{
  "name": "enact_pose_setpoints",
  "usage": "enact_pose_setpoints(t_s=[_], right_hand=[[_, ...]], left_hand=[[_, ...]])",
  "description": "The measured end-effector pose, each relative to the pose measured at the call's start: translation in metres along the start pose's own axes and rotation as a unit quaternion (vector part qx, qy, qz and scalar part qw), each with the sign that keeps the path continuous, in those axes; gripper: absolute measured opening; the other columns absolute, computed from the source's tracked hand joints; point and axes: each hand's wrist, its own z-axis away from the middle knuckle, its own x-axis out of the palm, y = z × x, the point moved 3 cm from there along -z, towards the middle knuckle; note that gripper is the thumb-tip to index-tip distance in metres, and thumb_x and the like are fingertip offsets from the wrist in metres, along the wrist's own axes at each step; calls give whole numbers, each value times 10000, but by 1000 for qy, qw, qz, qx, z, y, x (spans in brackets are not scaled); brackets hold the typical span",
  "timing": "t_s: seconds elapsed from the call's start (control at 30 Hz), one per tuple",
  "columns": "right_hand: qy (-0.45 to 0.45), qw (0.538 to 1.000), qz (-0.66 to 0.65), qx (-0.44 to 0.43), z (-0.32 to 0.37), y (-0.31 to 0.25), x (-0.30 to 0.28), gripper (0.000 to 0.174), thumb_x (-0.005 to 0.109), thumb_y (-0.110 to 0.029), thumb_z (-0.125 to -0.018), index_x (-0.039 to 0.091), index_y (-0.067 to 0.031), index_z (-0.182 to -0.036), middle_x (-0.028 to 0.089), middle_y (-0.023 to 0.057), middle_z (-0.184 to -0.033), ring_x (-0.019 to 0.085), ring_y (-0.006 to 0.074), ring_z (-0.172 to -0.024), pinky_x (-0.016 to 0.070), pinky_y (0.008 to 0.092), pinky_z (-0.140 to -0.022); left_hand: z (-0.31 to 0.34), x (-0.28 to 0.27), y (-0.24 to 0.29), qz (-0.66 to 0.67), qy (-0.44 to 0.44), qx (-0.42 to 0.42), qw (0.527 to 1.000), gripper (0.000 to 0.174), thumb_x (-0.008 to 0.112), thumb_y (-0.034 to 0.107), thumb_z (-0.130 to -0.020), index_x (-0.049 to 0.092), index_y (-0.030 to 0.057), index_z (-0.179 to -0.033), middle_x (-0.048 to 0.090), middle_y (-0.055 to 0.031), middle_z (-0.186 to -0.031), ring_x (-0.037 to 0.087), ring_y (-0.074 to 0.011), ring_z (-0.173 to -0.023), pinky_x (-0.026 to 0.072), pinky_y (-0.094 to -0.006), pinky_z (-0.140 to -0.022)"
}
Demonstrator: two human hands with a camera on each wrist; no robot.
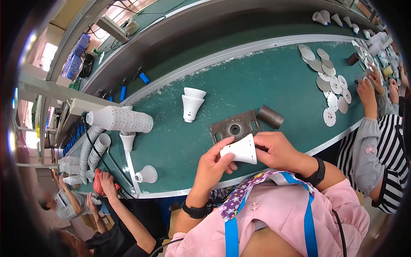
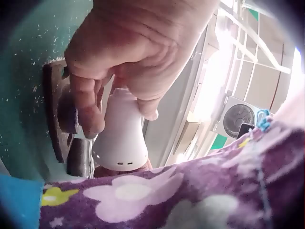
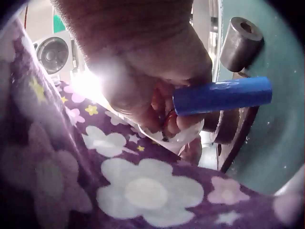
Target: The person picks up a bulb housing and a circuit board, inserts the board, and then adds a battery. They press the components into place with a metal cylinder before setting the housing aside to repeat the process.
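Note:
In the head view a white cone-shaped lamp housing [image 1: 242,150] is held low over the bench's front edge, its wide mouth toward the right. My left hand [image 1: 212,162] grips it around the narrow end, thumb on the near side. At the wide mouth is my right hand [image 1: 278,150], fingers curled. The right wrist view shows this hand holding a blue cylindrical battery [image 3: 224,96], with a red and a dark wire [image 3: 167,121] by the fingertips at the housing's mouth. The battery is hidden in the head view.
Just beyond my hands lie a steel block [image 1: 246,121] with a round hole and a steel cylinder [image 1: 270,117]. Other housings [image 1: 192,106] stand on the green bench, with a nested stack [image 1: 124,119] at left. Round plates [image 1: 332,102] lie scattered right. People work on both sides.

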Motion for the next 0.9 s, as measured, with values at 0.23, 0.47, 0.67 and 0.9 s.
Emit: enact_pose_setpoints(t_s=[0.23,0.47,0.67,0.9], right_hand=[[-42,919,-322,223,0,7,5,167,554,-140,-828,618,-15,-916,600,20,-725,522,70,-589,408,216,-494],[-73,852,-447,262,2,4,8,197,532,-133,-844,619,-23,-983,594,12,-742,510,62,-588,407,208,-497],[-75,836,-476,263,4,10,6,199,520,-146,-862,616,-26,-989,592,9,-748,507,65,-602,414,212,-529],[-76,850,-460,243,2,12,7,207,519,-180,-877,616,-30,-983,583,-3,-765,501,62,-622,414,210,-551]], left_hand=[[-3,3,-3,-50,-26,201,978,530,646,-65,-709,449,9,-1195,545,-80,-1055,551,-114,-891,479,-206,-661],[0,8,1,-1,-33,180,983,448,643,-49,-721,468,1,-1130,551,-87,-1018,556,-124,-859,494,-227,-679],[-3,9,4,11,-51,153,987,413,643,-30,-749,468,24,-1120,561,-56,-1007,551,-98,-909,466,-218,-761],[-7,7,7,1,-42,152,988,411,653,-21,-738,476,4,-1107,564,-69,-988,558,-108,-852,481,-226,-712]])
